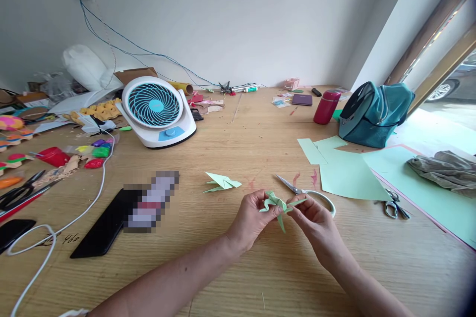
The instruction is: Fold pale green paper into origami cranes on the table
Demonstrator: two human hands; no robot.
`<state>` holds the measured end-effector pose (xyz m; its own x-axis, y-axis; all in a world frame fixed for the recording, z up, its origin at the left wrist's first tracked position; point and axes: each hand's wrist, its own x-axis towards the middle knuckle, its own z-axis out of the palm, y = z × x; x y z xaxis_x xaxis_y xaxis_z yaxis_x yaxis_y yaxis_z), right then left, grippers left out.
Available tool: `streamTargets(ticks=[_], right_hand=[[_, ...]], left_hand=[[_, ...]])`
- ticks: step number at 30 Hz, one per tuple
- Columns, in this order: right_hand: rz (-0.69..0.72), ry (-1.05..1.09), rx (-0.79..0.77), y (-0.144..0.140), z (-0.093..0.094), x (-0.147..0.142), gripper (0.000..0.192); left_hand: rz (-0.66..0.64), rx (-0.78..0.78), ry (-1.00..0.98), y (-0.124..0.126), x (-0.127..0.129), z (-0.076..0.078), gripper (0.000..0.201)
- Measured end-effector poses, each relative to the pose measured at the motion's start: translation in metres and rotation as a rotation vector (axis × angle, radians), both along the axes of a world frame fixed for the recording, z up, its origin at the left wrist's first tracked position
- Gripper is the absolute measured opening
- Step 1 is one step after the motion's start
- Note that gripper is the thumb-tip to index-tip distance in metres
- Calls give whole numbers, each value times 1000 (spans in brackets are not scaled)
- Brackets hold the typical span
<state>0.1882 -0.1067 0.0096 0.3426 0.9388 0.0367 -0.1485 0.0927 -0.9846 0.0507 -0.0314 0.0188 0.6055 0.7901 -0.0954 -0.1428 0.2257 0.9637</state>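
Note:
Above the wooden table, a pale green origami figure (275, 201) with several thin pointed limbs is held between both hands. My left hand (251, 218) pinches its body from the left, thumb in front. On the other side, my right hand (314, 223) grips one narrow limb between thumb and fingers. A second folded green paper piece (222, 182), pointed at its right end, lies on the table beyond my left hand. White-handled scissors (291, 185) rest just behind my right hand, which hides part of their handle.
Green paper sheets (351, 173), a teal backpack (377, 115) and a red flask (326, 107) sit to the right. At left are a white fan (158, 109), a black tablet-like slab (107, 223) and a white cable (91, 198). Keys (394, 208) lie right of the scissors.

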Motion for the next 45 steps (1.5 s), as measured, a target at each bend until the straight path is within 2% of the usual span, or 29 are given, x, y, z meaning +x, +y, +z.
streamTargets(ticks=[3,7,14,18,24,28,33,38,45], right_hand=[[6,16,11,1,-2,1,31],[-14,8,45,1,-2,0,32],[-26,100,85,-2,-2,-6,31],[-48,100,110,-2,-2,-7,30],[-58,54,80,-1,-5,-7,30],[-67,72,54,0,-8,-7,34],[-70,3,49,-1,-10,-7,33],[-58,-28,58,-5,-9,-8,34],[-69,-47,29,-4,-5,-5,37]], left_hand=[[-26,-92,7,0,0,4,39],[-45,-83,34,0,1,3,41],[-63,67,12,-5,1,-2,38],[-82,80,8,-6,2,-2,37],[-10,138,109,-1,1,-6,30],[21,314,149,3,-1,-10,21],[42,495,226,2,-3,-6,21],[-16,457,203,1,-2,0,22],[-43,471,198,8,-4,0,23]])
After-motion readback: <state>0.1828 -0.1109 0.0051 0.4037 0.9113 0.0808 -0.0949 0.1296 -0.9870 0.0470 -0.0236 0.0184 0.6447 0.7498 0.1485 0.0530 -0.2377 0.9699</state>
